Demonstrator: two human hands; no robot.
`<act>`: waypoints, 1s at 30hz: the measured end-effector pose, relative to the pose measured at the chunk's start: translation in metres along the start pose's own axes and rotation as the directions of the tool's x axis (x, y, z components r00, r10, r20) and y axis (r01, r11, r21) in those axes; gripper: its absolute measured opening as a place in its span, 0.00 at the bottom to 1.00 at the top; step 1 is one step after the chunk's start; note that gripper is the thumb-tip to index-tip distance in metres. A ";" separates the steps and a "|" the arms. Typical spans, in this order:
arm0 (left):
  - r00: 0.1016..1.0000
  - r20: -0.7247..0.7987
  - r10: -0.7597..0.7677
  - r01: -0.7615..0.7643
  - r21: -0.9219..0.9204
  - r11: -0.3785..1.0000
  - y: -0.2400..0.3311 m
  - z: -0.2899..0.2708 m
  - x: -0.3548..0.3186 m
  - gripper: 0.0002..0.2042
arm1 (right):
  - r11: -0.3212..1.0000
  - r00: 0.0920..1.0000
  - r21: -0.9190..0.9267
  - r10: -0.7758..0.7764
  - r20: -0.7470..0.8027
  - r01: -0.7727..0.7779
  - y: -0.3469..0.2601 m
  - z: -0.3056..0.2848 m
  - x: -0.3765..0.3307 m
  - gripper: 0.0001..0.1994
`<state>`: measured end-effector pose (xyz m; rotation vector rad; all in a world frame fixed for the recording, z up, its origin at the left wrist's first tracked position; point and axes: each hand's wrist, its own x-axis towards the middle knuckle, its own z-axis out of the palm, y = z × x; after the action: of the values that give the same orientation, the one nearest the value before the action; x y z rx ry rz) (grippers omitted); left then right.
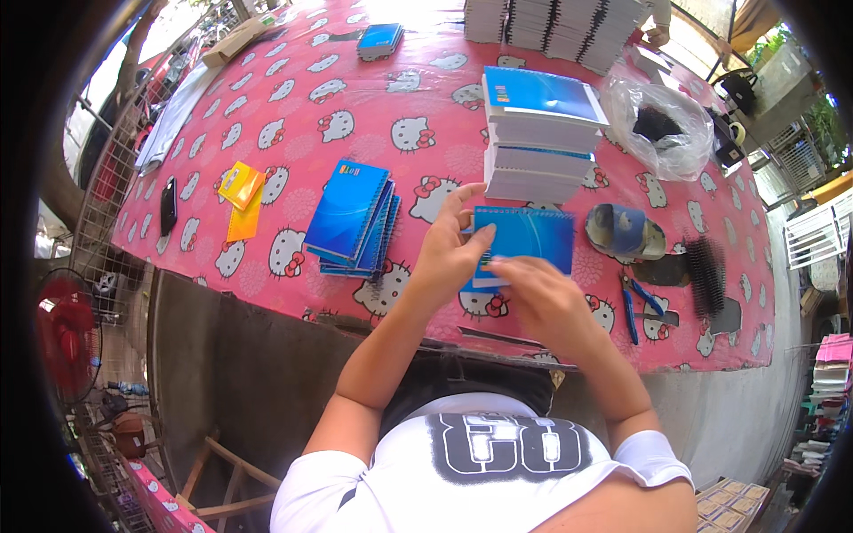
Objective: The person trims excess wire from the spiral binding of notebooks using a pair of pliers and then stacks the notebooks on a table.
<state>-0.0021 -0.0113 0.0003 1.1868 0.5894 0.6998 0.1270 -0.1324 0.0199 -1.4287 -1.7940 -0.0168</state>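
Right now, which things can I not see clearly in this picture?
Head view: notebook, lower edge partly hidden by right hand.
Head view: right hand, fingers blurred, probably by motion.
Head view: far stacks, tops cut off by upper edge.
Head view: bag, dark contents too small to identify.

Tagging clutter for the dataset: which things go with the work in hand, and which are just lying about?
Work, judging by placement:
- blue notebook, left hand and right hand at it
- fanned blue notebook pile
- tall notebook stack

Likely, though untouched: blue-handled pliers, black coils

Probably lying about:
- black phone
- flat yellow items
- red fan
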 end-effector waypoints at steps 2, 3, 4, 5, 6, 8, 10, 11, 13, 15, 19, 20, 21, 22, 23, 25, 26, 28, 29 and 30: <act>0.978 0.020 0.209 -0.210 0.157 0.965 0.003 -0.002 -0.007 0.25 | 0.968 0.971 -0.251 -0.040 -0.234 -0.021 0.013 -0.022 -0.005 0.22; 0.953 0.050 0.300 -0.304 0.226 0.926 0.002 -0.001 -0.011 0.25 | 0.990 0.953 -0.034 0.119 -0.277 -0.134 0.021 -0.027 -0.011 0.22; 0.919 0.073 0.388 -0.394 0.160 0.905 -0.004 -0.002 -0.011 0.28 | 0.955 0.917 0.187 0.279 -0.286 -0.232 0.034 -0.028 -0.017 0.22; 0.872 0.157 0.464 -0.490 0.308 0.816 -0.010 -0.001 -0.010 0.29 | 0.861 0.860 0.399 0.437 -0.263 -0.315 0.044 -0.027 -0.025 0.23; 0.813 0.249 0.526 -0.579 0.442 0.686 -0.012 -0.003 -0.007 0.30 | 0.641 0.816 0.567 0.569 0.101 -0.517 0.047 -0.022 -0.029 0.21; 0.796 0.330 0.507 -0.600 0.544 0.587 -0.030 -0.005 -0.008 0.32 | 0.548 0.785 0.662 0.611 0.101 -0.512 0.053 0.002 -0.040 0.19; 0.794 0.350 0.496 -0.603 0.552 0.575 -0.027 -0.008 -0.009 0.30 | 0.568 0.805 0.673 0.590 0.069 -0.474 0.055 0.011 -0.038 0.18; 0.798 0.359 0.483 -0.599 0.559 0.574 -0.025 -0.011 -0.013 0.30 | 0.568 0.796 0.660 0.601 0.077 -0.492 0.055 0.011 -0.037 0.18; 0.800 0.264 0.538 -0.549 0.683 0.481 -0.024 -0.012 -0.020 0.30 | 0.566 0.778 0.633 0.621 0.094 -0.528 0.055 0.011 -0.035 0.17; 0.828 0.147 0.541 -0.380 0.856 0.349 -0.010 -0.016 -0.028 0.31 | 0.557 0.766 0.647 0.640 0.066 -0.521 0.059 0.012 -0.040 0.16; 0.947 -0.135 0.293 0.017 0.927 0.374 -0.009 -0.060 -0.057 0.31 | 0.543 0.764 0.702 0.645 0.003 -0.460 0.059 0.015 -0.042 0.15; 0.912 -0.155 0.380 0.003 0.928 0.371 -0.010 -0.056 -0.059 0.29 | 0.573 0.773 0.668 0.635 0.005 -0.475 0.058 0.015 -0.041 0.15; 0.911 -0.148 0.384 0.006 0.938 0.346 -0.008 -0.054 -0.061 0.28 | 0.601 0.781 0.633 0.625 0.008 -0.488 0.058 0.014 -0.040 0.15; 0.911 -0.140 0.388 0.009 0.947 0.320 -0.006 -0.050 -0.063 0.28 | 0.628 0.788 0.597 0.616 0.010 -0.499 0.058 0.013 -0.040 0.15; 0.908 -0.130 0.398 0.007 0.955 0.297 -0.001 -0.043 -0.062 0.27 | 0.629 0.794 0.605 0.607 0.009 -0.488 0.060 0.013 -0.041 0.16; 0.952 -0.233 0.201 0.077 0.812 0.578 -0.001 -0.037 -0.057 0.25 | 0.631 0.805 0.621 0.593 0.001 -0.466 0.064 0.015 -0.045 0.16; 0.962 -0.257 0.090 0.125 0.711 0.692 -0.001 -0.033 -0.054 0.24 | 0.600 0.800 0.660 0.600 0.002 -0.452 0.064 0.014 -0.045 0.16; 0.961 -0.179 0.211 -0.014 0.730 0.683 -0.018 -0.036 -0.039 0.21 | 0.536 0.791 0.733 0.612 0.003 -0.419 0.060 0.012 -0.042 0.16; 0.953 -0.141 0.270 -0.082 0.734 0.674 -0.019 -0.033 -0.032 0.20 | 0.526 0.783 0.758 0.621 -0.034 -0.384 0.060 0.007 -0.041 0.16; 0.952 -0.161 0.259 -0.075 0.700 0.710 -0.021 -0.027 -0.027 0.19 | 0.516 0.773 0.782 0.630 -0.071 -0.349 0.060 -0.002 -0.039 0.16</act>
<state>-0.0365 -0.0195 -0.0259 1.8884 1.0208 0.8217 0.1778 -0.1431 -0.0298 -1.1632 -0.8343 0.6604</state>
